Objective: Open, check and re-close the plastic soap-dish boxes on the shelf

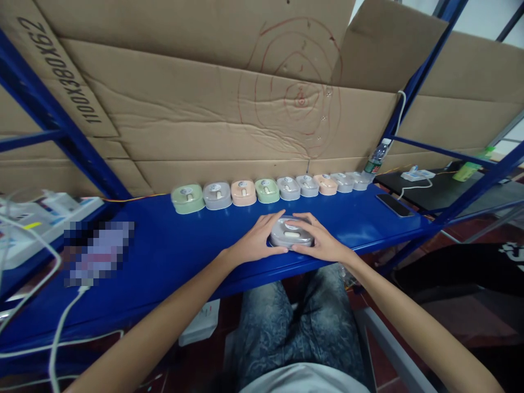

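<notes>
A grey lidded box (pixel 291 234) with rounded corners and a pale oblong piece on its top rests near the front edge of the blue table. My left hand (pixel 261 240) is curved around its left side, thumb at the front. On the right side, my right hand (pixel 321 240) grips the same box, with fingers reaching over the lid. Behind it, along the back, stands a row of similar boxes: a green box (pixel 187 198) at the left end, a grey box (pixel 217 196), a peach box (pixel 243 193), another green box (pixel 267 191) and several more.
A plastic bottle (pixel 377 157) stands at the row's right end, near a dark phone (pixel 394 205). At left lie a blurred-out device on a white cable (pixel 61 322) and white power strips (pixel 49 224). Cardboard (pixel 196 103) walls the back; blue posts (pixel 77 147) frame the table.
</notes>
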The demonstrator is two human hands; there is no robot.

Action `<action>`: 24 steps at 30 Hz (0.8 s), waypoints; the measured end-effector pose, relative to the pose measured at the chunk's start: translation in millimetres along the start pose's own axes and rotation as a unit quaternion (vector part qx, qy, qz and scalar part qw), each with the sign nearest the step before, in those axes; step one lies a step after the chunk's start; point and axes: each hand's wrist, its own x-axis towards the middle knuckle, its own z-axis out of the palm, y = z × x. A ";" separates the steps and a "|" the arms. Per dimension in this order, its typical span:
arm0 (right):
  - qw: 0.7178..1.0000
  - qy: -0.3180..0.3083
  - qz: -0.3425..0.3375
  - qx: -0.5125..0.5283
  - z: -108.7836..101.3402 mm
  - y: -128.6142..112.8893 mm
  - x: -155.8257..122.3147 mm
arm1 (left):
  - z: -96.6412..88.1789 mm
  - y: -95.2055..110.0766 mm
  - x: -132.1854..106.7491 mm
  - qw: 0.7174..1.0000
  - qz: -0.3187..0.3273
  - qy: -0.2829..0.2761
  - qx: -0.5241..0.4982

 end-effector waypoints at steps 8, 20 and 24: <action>0.951 0.073 0.161 0.254 6.5 15.6 -4.4 | -13.1 20.9 -7.5 0.991 0.072 -0.016 0.110; 0.862 0.170 0.208 0.431 10.1 20.9 1.0 | -75.2 42.9 -132.6 0.855 -0.191 0.032 0.482; 0.876 0.167 0.205 0.404 12.4 23.9 1.5 | -101.5 18.7 -152.9 0.789 -0.288 0.012 0.542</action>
